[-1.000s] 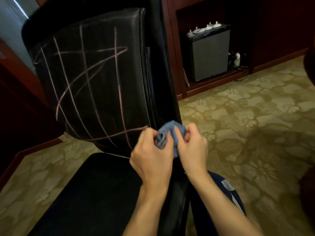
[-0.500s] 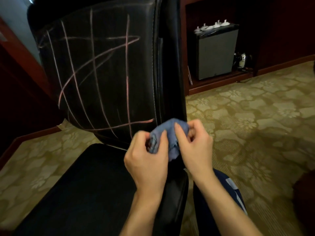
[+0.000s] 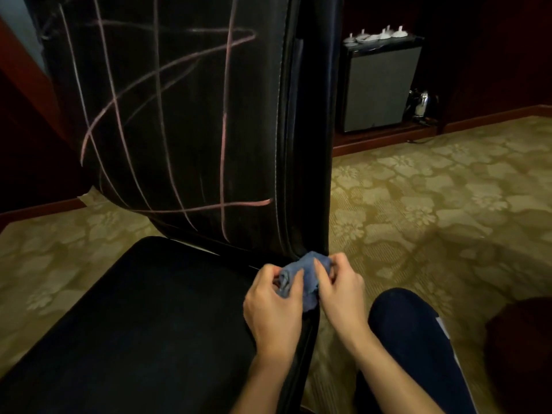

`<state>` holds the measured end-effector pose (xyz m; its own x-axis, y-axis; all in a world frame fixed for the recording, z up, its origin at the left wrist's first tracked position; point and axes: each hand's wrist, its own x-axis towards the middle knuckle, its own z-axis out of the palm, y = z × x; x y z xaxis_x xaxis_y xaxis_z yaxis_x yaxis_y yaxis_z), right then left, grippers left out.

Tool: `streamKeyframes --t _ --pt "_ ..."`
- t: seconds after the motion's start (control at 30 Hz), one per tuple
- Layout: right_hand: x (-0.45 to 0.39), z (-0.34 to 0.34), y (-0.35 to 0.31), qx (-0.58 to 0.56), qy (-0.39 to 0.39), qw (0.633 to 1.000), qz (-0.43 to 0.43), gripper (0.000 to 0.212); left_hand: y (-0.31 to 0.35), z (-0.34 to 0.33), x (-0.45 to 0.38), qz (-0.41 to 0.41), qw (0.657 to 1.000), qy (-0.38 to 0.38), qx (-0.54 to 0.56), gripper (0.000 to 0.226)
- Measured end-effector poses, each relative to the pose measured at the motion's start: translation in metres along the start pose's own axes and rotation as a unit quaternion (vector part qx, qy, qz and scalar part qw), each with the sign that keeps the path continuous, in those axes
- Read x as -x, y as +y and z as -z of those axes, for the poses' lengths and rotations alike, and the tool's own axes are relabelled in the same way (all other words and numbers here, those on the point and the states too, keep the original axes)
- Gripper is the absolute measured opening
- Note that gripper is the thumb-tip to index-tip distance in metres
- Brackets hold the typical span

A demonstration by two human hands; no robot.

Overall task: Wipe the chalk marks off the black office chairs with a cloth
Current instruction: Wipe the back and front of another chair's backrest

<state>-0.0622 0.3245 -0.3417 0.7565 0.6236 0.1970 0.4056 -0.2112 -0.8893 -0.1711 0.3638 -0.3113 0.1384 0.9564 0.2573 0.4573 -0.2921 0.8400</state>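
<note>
While both hands bunch the blue cloth [image 3: 301,276] just above the seat's [image 3: 143,324] right rear corner, the left hand [image 3: 273,306] and right hand [image 3: 340,294] pinch it with curled fingers; pink chalk marks [image 3: 167,115] cross the black chair back [image 3: 191,162].

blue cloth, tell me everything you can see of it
The blue cloth is small, soft-looking and bunched into a wrinkled wad, not spread flat. The left hand and right hand both pinch it between them, fingers curled over its folds. It is held in front of the chair's backrest at its lower right corner, below the chalk marks.
</note>
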Motion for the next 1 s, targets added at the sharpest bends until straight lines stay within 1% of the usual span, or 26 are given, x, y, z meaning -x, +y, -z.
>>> streamKeyframes --t 0.07,0.17,0.23,0.3,0.37,0.43,0.47,0.53,0.57,0.63,0.73,0.8,0.87,0.9,0.93,1.0 --pt "-0.001 0.008 -0.014 -0.022 0.016 0.999 0.018 0.024 0.008 0.005 -0.002 -0.029 0.998 0.001 0.053 0.024" --pt "-0.003 0.027 -0.055 -0.072 0.055 0.993 0.073 0.018 0.033 0.018 -0.011 -0.096 0.988 0.034 0.117 0.017" --pt "-0.01 0.037 -0.081 -0.102 0.057 0.987 0.107 0.016 0.047 0.027 -0.02 -0.129 0.98 0.056 0.142 0.014" --pt "-0.019 0.039 -0.092 -0.113 0.048 0.985 0.124 0.014 0.053 0.032 -0.026 -0.139 0.975 0.06 0.161 0.016" --pt "-0.026 0.032 -0.085 -0.112 0.036 0.985 0.124 0.01 0.049 0.027 -0.027 -0.15 0.974 0.071 0.154 0.02" --pt "-0.026 0.019 -0.061 -0.104 0.023 0.988 0.107 0.007 0.034 0.014 -0.021 -0.171 0.975 0.088 0.112 0.025" --pt "-0.023 0.012 -0.047 -0.094 0.017 0.991 0.094 0.01 0.024 0.007 -0.016 -0.177 0.976 0.093 0.087 0.027" --pt "-0.017 0.002 -0.018 -0.056 0.006 0.995 0.077 0.013 0.001 -0.007 -0.007 -0.165 0.981 0.094 0.04 0.025" --pt "-0.014 -0.002 -0.007 -0.035 -0.001 0.997 0.072 0.014 -0.012 -0.012 -0.004 -0.146 0.985 0.089 0.021 0.024" --pt "-0.009 -0.006 0.013 0.008 -0.019 0.998 0.068 0.013 -0.032 -0.02 0.001 -0.087 0.993 0.073 -0.011 0.026" --pt "0.003 -0.016 0.033 0.065 -0.053 0.996 0.039 0.015 -0.052 -0.027 0.007 0.017 0.998 0.038 -0.04 0.037" --pt "0.011 -0.019 0.034 0.045 -0.051 0.998 0.009 0.016 -0.056 -0.023 0.008 0.04 0.999 0.012 -0.014 0.032" --pt "0.015 -0.019 0.023 0.007 -0.038 0.999 -0.007 0.015 -0.056 -0.016 0.004 0.033 0.999 -0.003 0.019 0.019" --pt "0.015 -0.018 0.017 -0.017 -0.034 0.999 -0.009 0.015 -0.055 -0.013 0.002 0.027 0.999 -0.001 0.023 0.013" --pt "0.015 -0.016 0.011 -0.039 -0.03 0.999 -0.007 0.015 -0.054 -0.011 -0.002 0.023 1.0 0.012 0.015 0.013" --pt "0.01 -0.013 0.001 -0.065 -0.03 0.997 0.002 0.015 -0.049 -0.007 -0.01 0.02 0.998 0.046 -0.023 0.019"
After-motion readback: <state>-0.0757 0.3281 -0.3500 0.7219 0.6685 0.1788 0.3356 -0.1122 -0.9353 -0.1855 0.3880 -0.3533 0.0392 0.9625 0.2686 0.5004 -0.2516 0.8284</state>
